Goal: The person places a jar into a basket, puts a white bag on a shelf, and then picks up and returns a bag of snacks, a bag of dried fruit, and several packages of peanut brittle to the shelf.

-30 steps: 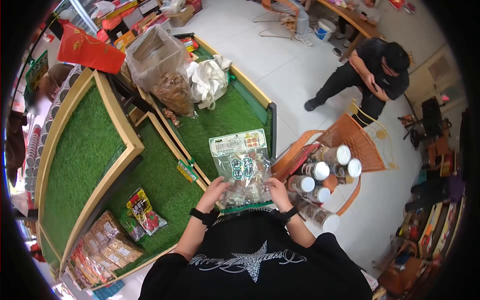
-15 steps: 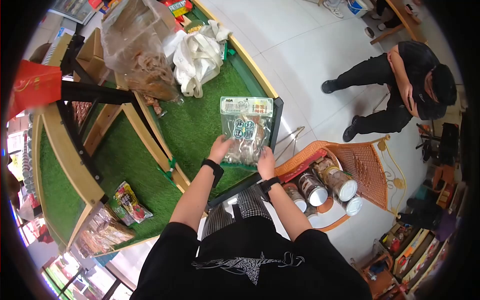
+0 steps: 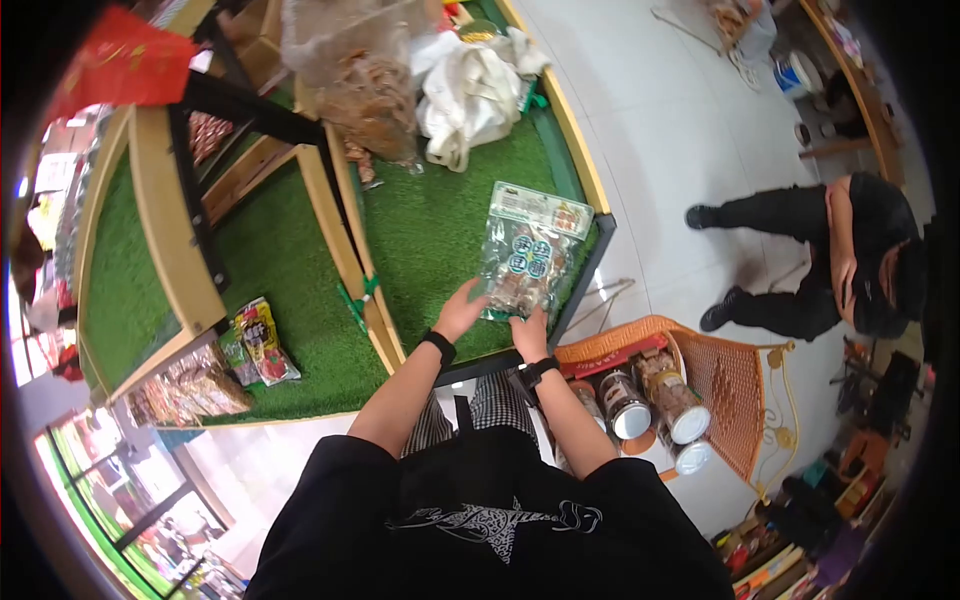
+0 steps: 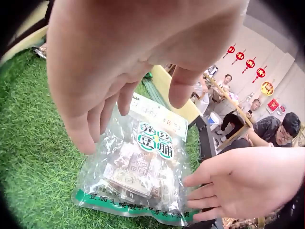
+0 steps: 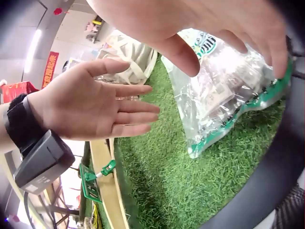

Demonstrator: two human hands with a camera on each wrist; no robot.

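A clear snack bag [image 3: 533,262] with a green lower band lies on the artificial grass near the counter's corner. Small wrapped pieces show through its plastic. My left hand [image 3: 460,311] is at the bag's lower left, its fingers loosely extended and holding nothing. In the right wrist view that left hand [image 5: 90,102] stands apart from the bag, palm showing. My right hand [image 3: 529,336] is at the bag's bottom edge. In the left wrist view the right hand [image 4: 243,183] has extended fingers, their tips right beside the bag's right side.
White cloth bags [image 3: 470,100] and a large plastic sack [image 3: 365,100] lie farther back on the grass. A wooden divider [image 3: 375,320] runs left of the bag. Lidded jars [image 3: 627,408] stand on a wicker chair [image 3: 715,385] at the right. A seated person [image 3: 860,260] is beyond.
Both hands held the bag in front of the body; it has gone forward onto the grass, and the fingers have come off its sides. The head view has turned.
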